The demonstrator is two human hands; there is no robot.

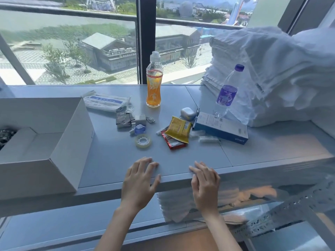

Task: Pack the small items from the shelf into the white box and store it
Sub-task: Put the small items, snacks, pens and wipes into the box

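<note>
- Head view: the left hand [140,178] and the right hand [204,185] rested side by side on the front edge of the grey shelf [117,160]. Their fingers were loosely spread and held nothing, which suggested a pause before the first pick.
- The open white cardboard box [72,142] sat at the shelf's left edge, close to the loose items, presumably so that each transfer would be short.
- The small items lay mid-shelf. A clear roll of adhesive tape [143,141] was nearest the hands, and a yellow foil packet [178,131] overlapped a red sachet [174,144]. Farther back were a white charger plug [140,119] and a white earbud case [187,113].
- A blue-and-white carton [221,127] toward the right edge bore inverted lettering that appeared to read "ANKER". Its finer print was illegible.
- An orange drink bottle [153,84] and a clear water bottle with a purple label [226,91] stood upright toward the back edge. Their label text could not be read.
- A stack of folded white towels [253,69] filled the back right corner.
</note>
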